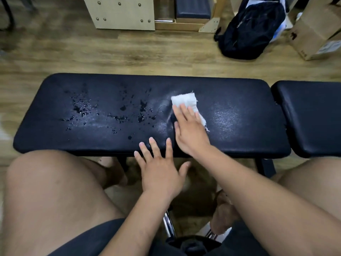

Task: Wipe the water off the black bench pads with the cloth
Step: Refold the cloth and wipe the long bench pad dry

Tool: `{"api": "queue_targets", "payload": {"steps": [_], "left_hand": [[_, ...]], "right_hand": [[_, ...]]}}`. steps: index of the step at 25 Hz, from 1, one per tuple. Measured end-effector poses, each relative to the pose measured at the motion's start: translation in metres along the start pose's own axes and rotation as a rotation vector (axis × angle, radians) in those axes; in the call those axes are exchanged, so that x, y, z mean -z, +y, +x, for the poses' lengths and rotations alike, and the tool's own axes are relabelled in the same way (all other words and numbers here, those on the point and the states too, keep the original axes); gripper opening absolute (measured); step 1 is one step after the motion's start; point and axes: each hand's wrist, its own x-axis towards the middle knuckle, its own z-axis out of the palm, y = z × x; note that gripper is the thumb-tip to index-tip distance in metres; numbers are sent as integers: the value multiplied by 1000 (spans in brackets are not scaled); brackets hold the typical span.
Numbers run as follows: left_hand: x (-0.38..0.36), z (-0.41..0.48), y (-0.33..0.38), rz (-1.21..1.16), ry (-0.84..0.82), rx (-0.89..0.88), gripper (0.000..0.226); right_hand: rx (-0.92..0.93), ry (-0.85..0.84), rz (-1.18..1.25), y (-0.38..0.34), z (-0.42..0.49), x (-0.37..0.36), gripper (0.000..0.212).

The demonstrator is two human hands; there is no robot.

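black vinyl, long bench pad (239,141) runs across in front of you, with a second shorter black pad (313,117) just beside its right end, a narrow gap between them. white cloth (184,101), frayed at the edges, lies flat on the long pad a bit right of its middle. your right hand (190,130) presses down on the cloth with straight, flat fingers, not curled around it; the cloth's far end and right edge stick out past the fingers. the pad surface dents a little at the left of that hand. your left hand (160,169) is spread wide with fingers straight, holding nothing, fingertips over the near edge of the long pad; can't tell if they actually touch it. water drops (81,108) and small puddles are scattered over the left half of the long pad, reaching close to the cloth's left side. right half of the pad shows a dull smeared sheen, no beads visible there. your bare knees are low in frame on both sides. wood floor (129,52) beyond the bench, dark backpack (252,30) and a cardboard box (317,28) at far right, pale wooden cabinet (121,12) at the top.
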Motion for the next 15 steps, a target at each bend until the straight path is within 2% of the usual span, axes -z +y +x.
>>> {"api": "queue_targets", "payload": {"steps": [7, 10, 12, 15], "left_hand": [[-3, -1, -6, 19, 13, -25, 88], [-1, -3, -5, 44, 7, -35, 88], [-2, -4, -4, 63, -3, -33, 90], [-3, 0, -2, 94, -17, -24, 92]], "right_hand": [[33, -123, -125, 14, 90, 10, 73], [-103, -97, -120, 50, 119, 28, 74], [-217, -19, -103, 87, 128, 49, 65], [-361, 56, -99, 147, 107, 78, 33]]}}
